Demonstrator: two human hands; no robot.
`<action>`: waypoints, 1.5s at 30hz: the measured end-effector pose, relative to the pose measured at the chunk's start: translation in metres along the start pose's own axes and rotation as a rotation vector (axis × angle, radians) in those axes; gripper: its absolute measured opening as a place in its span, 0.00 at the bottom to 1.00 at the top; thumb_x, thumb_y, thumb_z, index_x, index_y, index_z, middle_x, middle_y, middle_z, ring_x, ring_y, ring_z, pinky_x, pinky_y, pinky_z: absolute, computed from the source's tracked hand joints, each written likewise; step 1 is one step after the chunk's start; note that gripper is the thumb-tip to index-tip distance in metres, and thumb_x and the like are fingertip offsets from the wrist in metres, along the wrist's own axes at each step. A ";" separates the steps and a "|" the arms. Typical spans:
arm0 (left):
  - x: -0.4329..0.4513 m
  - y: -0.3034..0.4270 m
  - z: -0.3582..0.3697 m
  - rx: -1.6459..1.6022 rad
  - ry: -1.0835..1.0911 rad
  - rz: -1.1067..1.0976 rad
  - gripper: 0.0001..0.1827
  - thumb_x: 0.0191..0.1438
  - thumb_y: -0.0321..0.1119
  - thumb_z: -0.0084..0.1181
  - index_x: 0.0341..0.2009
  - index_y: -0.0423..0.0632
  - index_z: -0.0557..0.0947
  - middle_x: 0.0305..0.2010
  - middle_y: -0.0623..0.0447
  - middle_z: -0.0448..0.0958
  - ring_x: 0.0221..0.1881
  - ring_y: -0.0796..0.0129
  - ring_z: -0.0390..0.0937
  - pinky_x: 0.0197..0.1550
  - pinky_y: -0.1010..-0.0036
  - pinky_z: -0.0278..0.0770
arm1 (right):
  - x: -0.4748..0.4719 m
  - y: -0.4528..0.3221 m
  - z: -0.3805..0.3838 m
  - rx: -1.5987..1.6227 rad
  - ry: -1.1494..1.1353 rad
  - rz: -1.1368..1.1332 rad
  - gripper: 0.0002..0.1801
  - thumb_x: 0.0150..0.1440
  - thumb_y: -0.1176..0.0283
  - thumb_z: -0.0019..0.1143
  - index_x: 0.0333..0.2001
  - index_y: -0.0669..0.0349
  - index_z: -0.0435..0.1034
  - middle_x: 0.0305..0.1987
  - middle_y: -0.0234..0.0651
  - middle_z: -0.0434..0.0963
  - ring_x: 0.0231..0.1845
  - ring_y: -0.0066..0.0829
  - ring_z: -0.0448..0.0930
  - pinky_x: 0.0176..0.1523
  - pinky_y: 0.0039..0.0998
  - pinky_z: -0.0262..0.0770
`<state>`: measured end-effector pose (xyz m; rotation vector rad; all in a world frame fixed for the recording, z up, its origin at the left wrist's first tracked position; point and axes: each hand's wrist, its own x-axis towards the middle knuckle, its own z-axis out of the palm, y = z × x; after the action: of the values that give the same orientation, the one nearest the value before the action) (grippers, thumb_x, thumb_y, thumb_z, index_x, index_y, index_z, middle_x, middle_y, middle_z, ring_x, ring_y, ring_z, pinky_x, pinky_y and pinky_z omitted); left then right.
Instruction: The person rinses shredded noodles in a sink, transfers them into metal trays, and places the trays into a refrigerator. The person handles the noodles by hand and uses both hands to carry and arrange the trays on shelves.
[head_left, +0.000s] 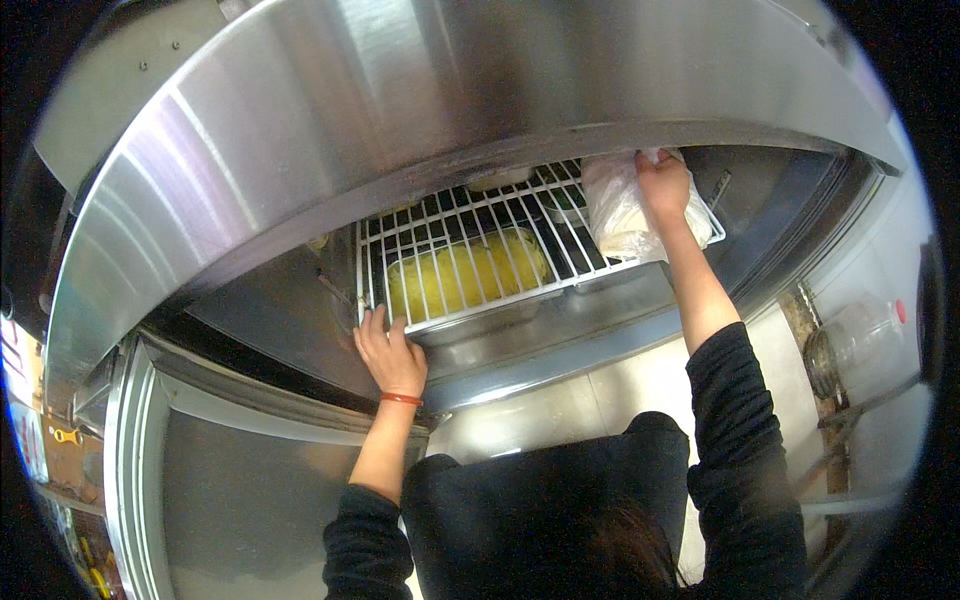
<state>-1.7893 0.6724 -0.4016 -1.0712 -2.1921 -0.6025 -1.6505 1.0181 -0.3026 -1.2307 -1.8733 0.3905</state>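
Observation:
My left hand (391, 356) is at the left front corner of a white wire shelf (564, 283) inside a stainless steel refrigerator cabinet. Its fingers are apart, and their tips rest on the shelf's corner. At the shelf's right end lies a clear plastic bag (619, 214) with pale contents that I cannot make out. My right hand (664, 184) grips the top of this bag. Below the wires sits a metal container with yellow food (469, 274) in it. A smaller bowl with something green (562, 204) shows farther back, partly hidden by the wires.
A broad stainless steel counter front (465, 90) overhangs the opening. The cabinet door (255, 487) stands open at the left. On the right, a clear plastic jug with a red cap (862, 337) is near the wall. Pale floor tiles (525, 420) show below the cabinet.

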 end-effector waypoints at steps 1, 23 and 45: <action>0.000 0.001 -0.002 0.006 -0.009 -0.005 0.20 0.27 0.23 0.48 0.33 0.43 0.67 0.46 0.44 0.55 0.52 0.51 0.48 0.52 0.53 0.43 | -0.001 -0.001 0.001 0.020 -0.004 0.005 0.21 0.39 0.56 0.46 0.30 0.62 0.68 0.31 0.44 0.71 0.33 0.42 0.71 0.36 0.32 0.65; -0.003 -0.007 0.002 0.065 -0.114 -0.096 0.19 0.26 0.29 0.54 0.30 0.46 0.71 0.45 0.49 0.59 0.49 0.61 0.52 0.53 0.61 0.41 | -0.007 -0.053 0.014 1.393 -0.215 0.579 0.15 0.48 0.62 0.38 0.36 0.57 0.64 0.34 0.33 0.70 0.31 0.29 0.68 0.32 0.26 0.63; -0.009 -0.009 0.015 0.135 -0.038 0.003 0.20 0.37 0.38 0.48 0.39 0.50 0.69 0.43 0.51 0.62 0.46 0.58 0.55 0.50 0.61 0.47 | -0.145 -0.189 0.119 1.054 -0.996 -0.323 0.17 0.45 0.65 0.46 0.38 0.61 0.59 0.30 0.36 0.66 0.30 0.29 0.67 0.35 0.27 0.63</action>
<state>-1.7977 0.6717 -0.4193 -1.0224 -2.2294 -0.4295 -1.8337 0.8253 -0.3207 0.0554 -2.0324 1.7462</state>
